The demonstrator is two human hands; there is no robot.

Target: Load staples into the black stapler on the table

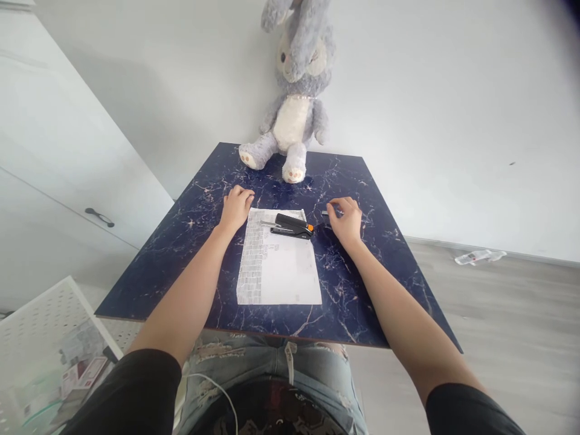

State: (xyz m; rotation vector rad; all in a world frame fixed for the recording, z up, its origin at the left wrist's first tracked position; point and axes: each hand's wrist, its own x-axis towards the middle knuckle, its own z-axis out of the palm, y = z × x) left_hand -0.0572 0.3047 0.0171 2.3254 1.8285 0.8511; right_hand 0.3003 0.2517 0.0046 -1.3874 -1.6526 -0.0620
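A black stapler (292, 225) with an orange tip lies on a printed sheet of paper (290, 272), and a thin silver part juts out from its left end. My left hand (235, 208) rests on the table beside the sheet's upper left corner, its fingers loosely bent and holding nothing that shows. To the right of the stapler, my right hand (347, 220) has its thumb and forefinger pinched at a small silver strip of staples (325, 212). Part of that strip is hidden by the fingers.
A grey plush rabbit (292, 115) sits at the back of the dark blue marbled table (353, 314), against the wall. A white perforated cart (31, 308) holding packets stands at lower left, near a white cabinet (58, 139). Clear plastic packaging (479, 257) lies on the floor.
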